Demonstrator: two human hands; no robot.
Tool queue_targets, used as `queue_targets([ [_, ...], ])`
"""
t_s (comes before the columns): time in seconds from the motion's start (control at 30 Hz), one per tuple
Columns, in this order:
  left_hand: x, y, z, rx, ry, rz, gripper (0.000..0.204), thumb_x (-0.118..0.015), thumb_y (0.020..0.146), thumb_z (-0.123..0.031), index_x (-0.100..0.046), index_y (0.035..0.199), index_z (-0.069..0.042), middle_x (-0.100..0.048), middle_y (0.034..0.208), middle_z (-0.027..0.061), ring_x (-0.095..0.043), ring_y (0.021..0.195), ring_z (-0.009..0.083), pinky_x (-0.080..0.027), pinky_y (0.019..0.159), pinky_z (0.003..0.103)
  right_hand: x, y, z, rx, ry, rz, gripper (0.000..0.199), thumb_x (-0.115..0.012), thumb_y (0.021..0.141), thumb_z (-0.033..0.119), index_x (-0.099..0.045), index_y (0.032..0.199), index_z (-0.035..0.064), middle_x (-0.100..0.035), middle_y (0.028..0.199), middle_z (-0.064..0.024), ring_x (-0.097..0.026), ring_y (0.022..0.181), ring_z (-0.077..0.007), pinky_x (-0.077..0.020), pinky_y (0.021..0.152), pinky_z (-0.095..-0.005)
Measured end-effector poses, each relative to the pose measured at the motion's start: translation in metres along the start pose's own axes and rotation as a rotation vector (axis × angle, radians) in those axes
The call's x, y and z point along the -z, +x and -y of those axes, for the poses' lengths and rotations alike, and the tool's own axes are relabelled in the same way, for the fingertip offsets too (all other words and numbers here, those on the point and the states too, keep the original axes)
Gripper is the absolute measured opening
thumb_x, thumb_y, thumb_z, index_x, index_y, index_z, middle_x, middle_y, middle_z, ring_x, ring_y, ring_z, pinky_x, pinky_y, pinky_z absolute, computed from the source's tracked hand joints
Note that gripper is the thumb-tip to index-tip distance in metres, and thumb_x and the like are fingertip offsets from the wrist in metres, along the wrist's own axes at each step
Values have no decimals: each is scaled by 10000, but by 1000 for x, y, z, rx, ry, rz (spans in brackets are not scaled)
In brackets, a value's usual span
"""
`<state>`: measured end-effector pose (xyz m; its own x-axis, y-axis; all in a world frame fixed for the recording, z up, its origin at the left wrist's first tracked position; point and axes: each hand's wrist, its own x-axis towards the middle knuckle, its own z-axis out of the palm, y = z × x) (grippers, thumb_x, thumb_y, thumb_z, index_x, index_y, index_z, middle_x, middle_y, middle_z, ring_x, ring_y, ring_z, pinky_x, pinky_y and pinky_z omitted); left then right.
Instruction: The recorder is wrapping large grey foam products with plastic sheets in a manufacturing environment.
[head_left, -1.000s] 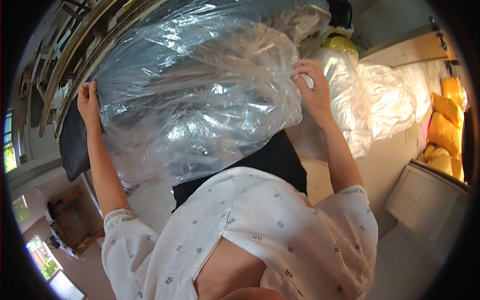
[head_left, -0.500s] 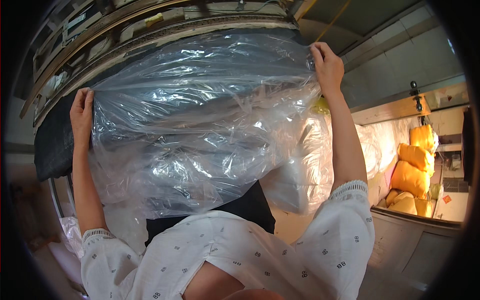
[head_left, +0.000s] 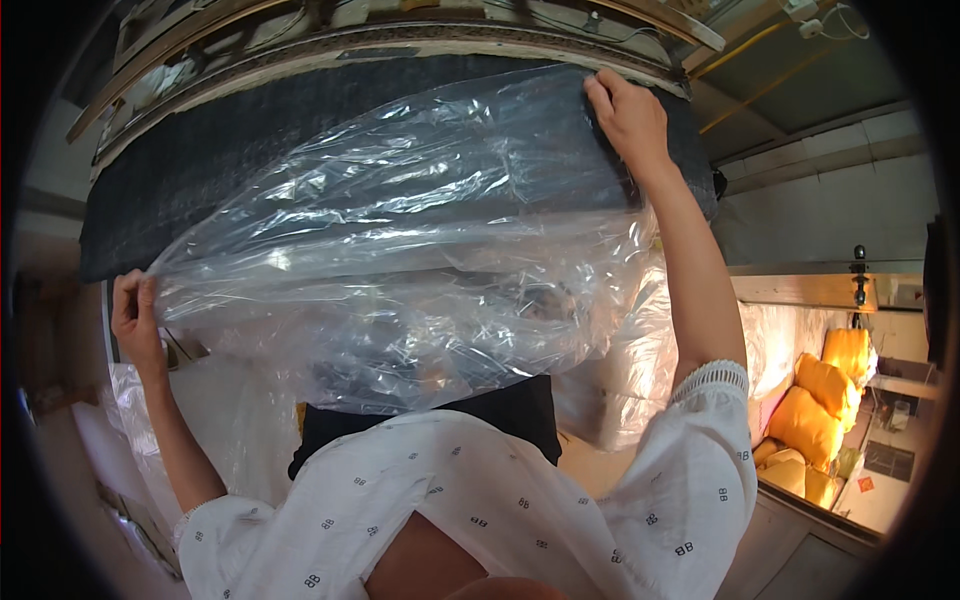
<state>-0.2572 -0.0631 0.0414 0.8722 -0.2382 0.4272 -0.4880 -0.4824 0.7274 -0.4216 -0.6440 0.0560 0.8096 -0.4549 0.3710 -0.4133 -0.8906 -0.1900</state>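
Observation:
A wide clear plastic sheet [head_left: 400,250] stretches between my two hands, crinkled and shiny; whether it is a bag or a single layer I cannot tell. My left hand [head_left: 138,315] pinches its left corner, just off the near left edge of a dark cloth-covered surface [head_left: 200,200]. At the far right, my right hand [head_left: 630,115] grips the other upper corner above the dark cloth. The sheet's far part lies over the cloth, while its near part hangs in folds toward my body.
Beyond the dark surface runs a long machine frame with rails [head_left: 400,35]. Wrapped clear-plastic bundles [head_left: 625,390] stand at my right, near a wooden ledge [head_left: 805,290]. Yellow bundles [head_left: 805,425] are piled farther right. More clear plastic [head_left: 230,410] hangs at the left.
My left hand has come down and nearer with its corner. My right hand has shifted slightly left, and the sheet now slants, baring more dark cloth at the far left.

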Motion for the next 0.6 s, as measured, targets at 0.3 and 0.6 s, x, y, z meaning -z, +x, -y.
queue_targets([
  [0.3,64,-71,9,7,68,-172,38,-591,843,-20,-555,841,-8,-479,781,12,-455,734,108,-375,700,200,-15,-14,59,-15,61,60,323,-533,824,418,-636,752,120,-614,676,-136,-602,709,-334,-466,626,-420],
  [0.6,45,-158,31,353,241,121,106,-610,808,-67,-619,885,6,-508,806,30,-488,765,119,-376,697,222,-39,6,36,76,450,67,215,-681,751,268,-638,897,116,-545,648,-18,-524,606,-140,-423,586,-291],
])
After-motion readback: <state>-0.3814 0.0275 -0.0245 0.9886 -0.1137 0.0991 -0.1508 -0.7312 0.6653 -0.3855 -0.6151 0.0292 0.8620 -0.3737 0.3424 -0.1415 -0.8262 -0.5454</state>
